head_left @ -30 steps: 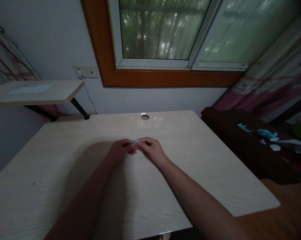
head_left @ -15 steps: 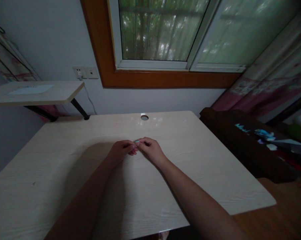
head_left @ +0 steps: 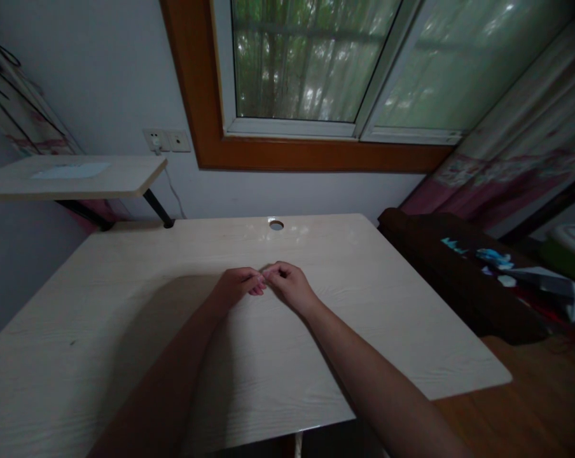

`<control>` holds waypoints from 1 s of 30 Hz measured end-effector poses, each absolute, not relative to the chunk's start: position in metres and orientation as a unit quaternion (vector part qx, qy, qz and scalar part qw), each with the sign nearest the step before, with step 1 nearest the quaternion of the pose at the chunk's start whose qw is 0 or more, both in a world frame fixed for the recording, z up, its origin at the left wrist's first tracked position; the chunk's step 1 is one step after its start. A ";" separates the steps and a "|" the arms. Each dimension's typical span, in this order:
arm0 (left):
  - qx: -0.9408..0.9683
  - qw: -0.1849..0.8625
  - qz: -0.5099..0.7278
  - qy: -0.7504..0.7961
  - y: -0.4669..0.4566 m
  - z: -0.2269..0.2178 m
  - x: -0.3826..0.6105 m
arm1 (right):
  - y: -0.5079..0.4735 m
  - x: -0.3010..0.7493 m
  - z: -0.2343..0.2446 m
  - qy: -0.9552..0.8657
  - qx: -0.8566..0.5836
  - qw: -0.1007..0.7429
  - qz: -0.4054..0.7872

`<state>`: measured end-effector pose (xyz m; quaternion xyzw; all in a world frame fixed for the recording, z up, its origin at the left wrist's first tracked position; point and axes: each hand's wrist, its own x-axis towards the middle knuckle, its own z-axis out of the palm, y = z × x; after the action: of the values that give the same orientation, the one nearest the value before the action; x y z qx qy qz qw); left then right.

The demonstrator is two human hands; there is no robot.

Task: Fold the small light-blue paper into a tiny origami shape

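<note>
Over the middle of the pale wood-grain desk, my two hands meet fingertip to fingertip. My left hand is closed, its thumb pressed against the curled fingers. Just beside it, my right hand is also closed in a pinch, thumb against forefinger. Whatever sits between the fingertips is too small and dim to name. Both forearms reach in from the near edge, and a broad shadow falls on the desk to the left.
A raised shelf on black legs stands at the back left, with a pale sheet on it. A round cable hole lies near the back edge. To the right is dark brown furniture with several blue and white items.
The view has turned slightly. My hands stay together in nearly the same place; a small pale bluish spot at the right fingertips earlier no longer shows.
</note>
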<state>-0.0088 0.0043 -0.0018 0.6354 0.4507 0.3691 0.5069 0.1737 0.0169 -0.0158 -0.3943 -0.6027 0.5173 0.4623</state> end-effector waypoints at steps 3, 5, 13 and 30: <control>0.636 0.509 0.369 0.448 0.004 -0.003 -0.009 | 0.020 0.173 -0.020 -0.628 -0.389 0.463 0.490; 0.640 0.501 0.372 0.448 0.005 -0.005 -0.009 | 0.021 0.173 -0.020 -0.658 -0.401 0.464 0.438; 0.640 0.482 0.395 0.449 0.006 -0.012 -0.007 | 0.020 0.170 -0.019 -0.699 -0.414 0.461 0.356; 0.602 0.495 0.422 0.463 0.010 -0.010 -0.010 | 0.026 0.171 -0.023 -0.650 -0.403 0.478 0.431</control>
<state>-0.0104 0.0097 -0.0098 0.6019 0.4631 0.4221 0.4951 0.1709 0.0257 -0.0225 -0.4028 -0.6502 0.4314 0.4785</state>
